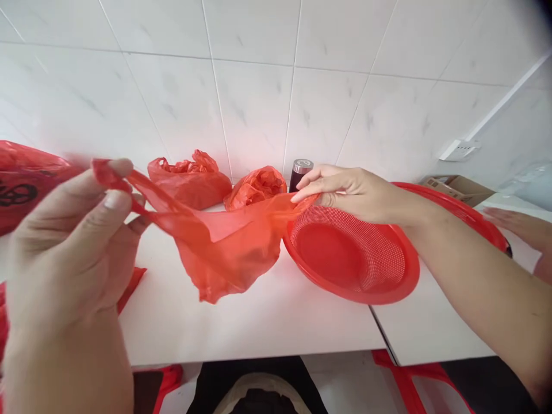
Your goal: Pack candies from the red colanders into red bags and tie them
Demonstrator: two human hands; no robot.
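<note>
The thin red bag [233,247] is held above the worktop [259,333], one end pinched by the left hand [73,247], the other by the right hand [351,192]. It might be torn by too hard a pull.

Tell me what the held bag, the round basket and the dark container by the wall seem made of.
Held bag: thin plastic film, slightly shiny; it creases softly and lets light through.
Round basket: probably molded plastic, smooth, glossy and evenly perforated.
Dark container: its silvery top looks like metal; the body's material is unclear.
</note>
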